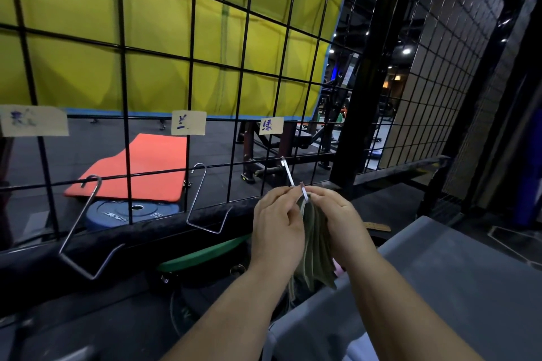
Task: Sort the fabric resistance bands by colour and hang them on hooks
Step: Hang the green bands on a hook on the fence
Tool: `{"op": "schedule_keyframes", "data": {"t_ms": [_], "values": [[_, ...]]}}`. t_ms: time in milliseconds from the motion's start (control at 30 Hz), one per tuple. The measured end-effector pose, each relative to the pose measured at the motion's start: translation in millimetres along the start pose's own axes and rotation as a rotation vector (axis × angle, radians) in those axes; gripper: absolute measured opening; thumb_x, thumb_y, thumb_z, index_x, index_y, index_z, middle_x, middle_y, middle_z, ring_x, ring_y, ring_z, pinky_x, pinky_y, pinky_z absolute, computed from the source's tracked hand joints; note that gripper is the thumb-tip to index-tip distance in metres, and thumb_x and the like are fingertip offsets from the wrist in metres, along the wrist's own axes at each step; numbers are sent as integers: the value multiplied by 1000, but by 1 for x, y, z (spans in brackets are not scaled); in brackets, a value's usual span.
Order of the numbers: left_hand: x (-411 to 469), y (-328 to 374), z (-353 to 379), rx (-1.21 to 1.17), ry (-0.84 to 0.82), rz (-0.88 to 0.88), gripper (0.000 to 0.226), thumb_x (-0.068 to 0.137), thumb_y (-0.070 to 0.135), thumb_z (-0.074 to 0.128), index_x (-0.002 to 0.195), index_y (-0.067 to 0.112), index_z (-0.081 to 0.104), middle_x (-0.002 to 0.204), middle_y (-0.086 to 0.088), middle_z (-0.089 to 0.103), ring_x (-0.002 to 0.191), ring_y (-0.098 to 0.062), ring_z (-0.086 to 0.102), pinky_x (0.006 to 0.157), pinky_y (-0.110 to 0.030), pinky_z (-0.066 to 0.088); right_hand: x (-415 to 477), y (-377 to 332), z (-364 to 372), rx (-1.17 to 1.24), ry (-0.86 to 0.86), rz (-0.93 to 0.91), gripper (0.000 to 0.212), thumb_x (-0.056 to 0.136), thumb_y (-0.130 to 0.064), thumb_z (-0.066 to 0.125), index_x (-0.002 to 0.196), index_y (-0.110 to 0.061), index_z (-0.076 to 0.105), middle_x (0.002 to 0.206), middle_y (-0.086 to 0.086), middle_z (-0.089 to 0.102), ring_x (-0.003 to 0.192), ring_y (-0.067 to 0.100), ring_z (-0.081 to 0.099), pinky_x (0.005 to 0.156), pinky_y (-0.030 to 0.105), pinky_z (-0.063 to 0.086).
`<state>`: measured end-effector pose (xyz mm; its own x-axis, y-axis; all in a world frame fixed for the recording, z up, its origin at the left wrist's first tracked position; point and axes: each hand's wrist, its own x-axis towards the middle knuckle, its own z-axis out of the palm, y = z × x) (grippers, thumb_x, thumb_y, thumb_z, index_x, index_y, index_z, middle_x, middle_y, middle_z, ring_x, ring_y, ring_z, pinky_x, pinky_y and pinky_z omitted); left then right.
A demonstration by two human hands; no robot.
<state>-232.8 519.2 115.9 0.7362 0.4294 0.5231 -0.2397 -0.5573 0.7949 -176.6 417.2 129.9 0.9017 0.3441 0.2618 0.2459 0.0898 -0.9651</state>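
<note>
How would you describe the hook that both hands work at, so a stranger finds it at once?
On the black wire grid, three metal hooks hang low. Take the rightmost hook, under the paper label with greenish writing. Only at its tip do olive-green bands hang, between the left hand and right hand pinching there; the left hook and middle hook hang bare.

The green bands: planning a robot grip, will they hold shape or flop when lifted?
Probably floppy: the green bands drape limp between the left hand and right hand. Likely light, since fingertips pinch them. They may slide on the smooth hook.
</note>
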Motion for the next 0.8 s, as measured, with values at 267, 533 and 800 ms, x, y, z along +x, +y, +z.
{"op": "schedule_keyframes", "data": {"t_ms": [267,533,800], "values": [[-5,6,-3,-59,-82,-57,41,98,18,51,134,38,53,133,18,49,131,-2,37,108,-20,32,0,3,-8,13,-52,17,27,100,-22,48,106,-29,74,111,3,73,107,20,68,98,45,50],[-4,11,-5,-143,-68,-71,43,91,16,60,128,37,54,125,20,54,119,-1,48,104,-24,40,0,2,-6,136,-82,61,27,102,-23,46,117,-13,66,106,12,73,98,23,71,81,34,54],[-1,10,-7,-417,-63,-110,42,86,9,61,110,44,61,119,22,58,111,5,53,93,-19,45,3,-6,-2,197,-89,107,27,100,-23,49,116,-10,67,111,18,70,105,32,68,89,44,53]]}}
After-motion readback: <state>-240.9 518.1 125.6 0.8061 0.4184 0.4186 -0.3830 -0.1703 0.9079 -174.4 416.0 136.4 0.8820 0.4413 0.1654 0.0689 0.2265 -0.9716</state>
